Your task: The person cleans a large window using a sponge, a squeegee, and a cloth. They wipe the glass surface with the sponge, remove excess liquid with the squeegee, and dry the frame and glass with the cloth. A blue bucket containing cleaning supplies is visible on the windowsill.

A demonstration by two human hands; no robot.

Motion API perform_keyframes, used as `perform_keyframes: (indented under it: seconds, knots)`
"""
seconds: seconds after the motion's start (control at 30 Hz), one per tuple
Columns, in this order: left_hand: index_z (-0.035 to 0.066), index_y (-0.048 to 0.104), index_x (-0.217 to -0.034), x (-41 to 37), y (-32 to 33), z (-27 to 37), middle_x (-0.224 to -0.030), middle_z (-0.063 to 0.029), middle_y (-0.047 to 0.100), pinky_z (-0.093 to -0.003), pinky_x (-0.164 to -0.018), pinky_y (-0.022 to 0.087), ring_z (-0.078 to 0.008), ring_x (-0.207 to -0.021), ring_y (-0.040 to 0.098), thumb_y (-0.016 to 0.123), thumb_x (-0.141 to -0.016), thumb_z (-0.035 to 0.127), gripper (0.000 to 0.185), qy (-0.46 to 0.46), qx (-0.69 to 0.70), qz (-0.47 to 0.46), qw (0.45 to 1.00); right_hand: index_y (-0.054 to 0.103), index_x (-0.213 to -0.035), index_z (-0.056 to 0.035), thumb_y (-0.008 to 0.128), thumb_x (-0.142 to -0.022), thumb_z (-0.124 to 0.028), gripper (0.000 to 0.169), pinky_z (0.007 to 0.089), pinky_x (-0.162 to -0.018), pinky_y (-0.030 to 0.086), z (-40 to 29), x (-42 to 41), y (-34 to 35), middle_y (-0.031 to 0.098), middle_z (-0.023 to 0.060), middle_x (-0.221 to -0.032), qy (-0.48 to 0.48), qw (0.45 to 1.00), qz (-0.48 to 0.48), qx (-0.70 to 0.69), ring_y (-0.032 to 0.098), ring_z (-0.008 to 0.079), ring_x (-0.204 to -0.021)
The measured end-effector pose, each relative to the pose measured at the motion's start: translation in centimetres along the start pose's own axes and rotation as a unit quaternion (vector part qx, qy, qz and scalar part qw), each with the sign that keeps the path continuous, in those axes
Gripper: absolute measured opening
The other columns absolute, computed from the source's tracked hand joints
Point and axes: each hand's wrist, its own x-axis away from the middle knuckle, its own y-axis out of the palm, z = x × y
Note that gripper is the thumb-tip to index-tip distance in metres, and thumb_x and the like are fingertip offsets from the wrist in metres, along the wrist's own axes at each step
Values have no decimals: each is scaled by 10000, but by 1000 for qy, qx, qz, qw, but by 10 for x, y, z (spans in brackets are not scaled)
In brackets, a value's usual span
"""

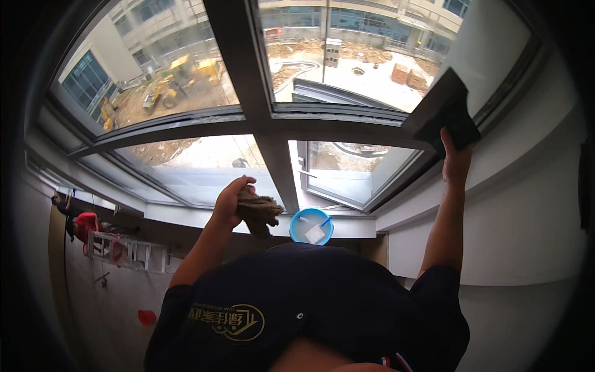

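A crumpled brown cloth [259, 211] is gripped in my left hand [228, 201], in front of the lower window panes. My right hand [456, 162] is raised at the right side of the window frame [325, 124]. It holds a dark flat piece [441, 111], either a folded cloth or a wide scraper; I cannot tell which. The piece overlaps the right end of the frame's crossbar. Between my arms, a light-blue bucket [293, 232] of cloudy liquid stands by the white sill [351, 228]. A white pad [315, 234] and a blue-handled item [327, 221] are in it.
The lower right casement [344, 179] is swung outward. At left are an aluminium stepladder [139, 253] and a person in red [87, 225], with another person in dark clothes [65, 207]. A red bucket [146, 317] is on the floor. White wall [511, 223] runs along the right.
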Motion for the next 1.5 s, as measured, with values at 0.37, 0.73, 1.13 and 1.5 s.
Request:
perform_keyframes:
  seconds: [0.37, 0.73, 1.13, 1.5]
  knots:
    - [68, 453, -1189, -22, 20, 11, -1115, -123, 572, -400, -971, 435, -262, -1045, 561, 232, -1006, 468, 492, 37, 310, -264, 913, 311, -1409, -73, 421, -906, -594, 733, 428, -1060, 340, -28, 183, 223, 449, 123, -1370, 417, 622, -391, -535, 422, 263, -1277]
    - [17, 294, -1377, 70, -4, 45, -1333, -171, 397, -419, -1072, 289, -283, -1308, 342, 561, -904, 426, 681, 310, -363, 23, 879, 599, -1119, -33, 657, -864, -235, 331, 381, -880, 475, -56, 178, 258, 601, 142, -1091, 136, 915, -340, -168, 549, 298, -1087]
    - [10, 465, -1306, 49, 29, 87, -1154, -195, 590, -339, -916, 472, -265, -1076, 597, 484, -862, -18, 445, 436, -317, 56, 840, 600, -1195, -100, 792, -685, -88, 545, 322, -805, 546, -131, 175, 283, 357, 174, -1297, -111, 896, -431, -13, 496, 337, -1144]
    - [87, 478, -1304, 6, 53, 302, -1403, -110, 434, -518, -1064, 326, -353, -1255, 445, 680, -752, 19, 592, 622, -710, 269, 191, 649, -1133, -40, 734, -782, -210, 398, 348, -929, 464, 8, 216, 193, 474, 175, -1130, 222, 901, -374, -6, 544, 298, -1063]
